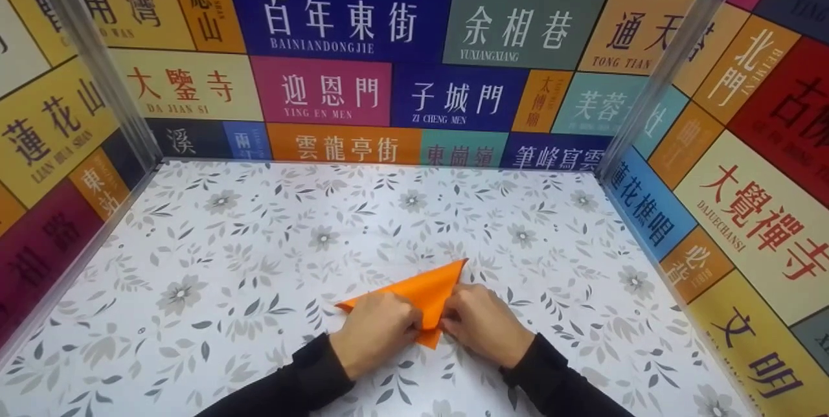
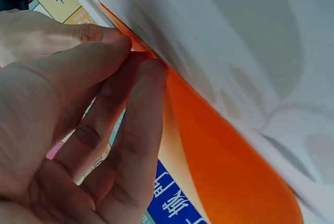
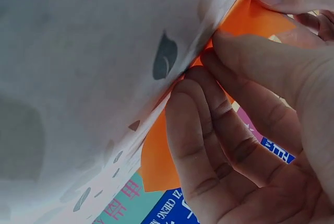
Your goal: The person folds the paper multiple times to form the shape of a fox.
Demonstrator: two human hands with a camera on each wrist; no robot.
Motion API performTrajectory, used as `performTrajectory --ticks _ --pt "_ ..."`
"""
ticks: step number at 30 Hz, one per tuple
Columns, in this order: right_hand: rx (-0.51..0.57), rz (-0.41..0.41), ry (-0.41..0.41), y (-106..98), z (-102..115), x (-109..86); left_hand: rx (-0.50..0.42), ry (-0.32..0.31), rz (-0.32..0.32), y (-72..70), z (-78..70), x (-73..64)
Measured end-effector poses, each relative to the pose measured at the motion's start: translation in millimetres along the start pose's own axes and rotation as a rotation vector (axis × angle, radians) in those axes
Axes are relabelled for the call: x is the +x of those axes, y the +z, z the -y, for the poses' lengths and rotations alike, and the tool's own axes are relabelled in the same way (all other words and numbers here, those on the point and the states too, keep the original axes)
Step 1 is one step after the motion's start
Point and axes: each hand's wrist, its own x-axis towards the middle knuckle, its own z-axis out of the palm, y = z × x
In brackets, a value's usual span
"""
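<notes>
A folded sheet of orange paper point(image 1: 424, 291) lies on the table, with a pointed corner toward the far right and a small tip toward the near side. My left hand point(image 1: 379, 333) pinches its near left part, covering some of that side. From the right, my right hand point(image 1: 489, 326) grips the edge near the lower tip with thumb and curled fingers. In the left wrist view, the left thumb and fingertips meet at the orange paper point(image 2: 224, 166). The right wrist view has the right fingertips on the orange paper point(image 3: 156, 161), close to the tabletop.
A white tabletop point(image 1: 259, 242) with grey flowers and leaves spreads around the paper. Upright panels point(image 1: 350, 22) printed with coloured Chinese place-name blocks enclose the back and both sides. Clear corner strips point(image 1: 673, 48) join the panels.
</notes>
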Motion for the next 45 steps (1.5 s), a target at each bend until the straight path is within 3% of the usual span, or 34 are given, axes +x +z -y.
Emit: performTrajectory --ticks 7,22,30,37,45 --pt "0.012 0.001 0.000 0 -2 -0.5 0.044 0.006 0.010 1.7 -2.0 0.2" --pt "0.018 -0.002 0.014 -2 -2 0.0 0.010 -0.024 0.044 0.8 2.9 4.3" --pt "0.008 -0.018 0.031 0 -1 0.5 0.045 0.011 0.013 2.7 8.1 5.5" --pt "0.009 -0.004 0.078 0 0 2.4 0.062 -0.003 0.015 2.8 14.8 7.4" --pt "-0.003 -0.001 0.072 0 1 2.2 0.066 0.041 0.007 2.2 13.7 6.5"
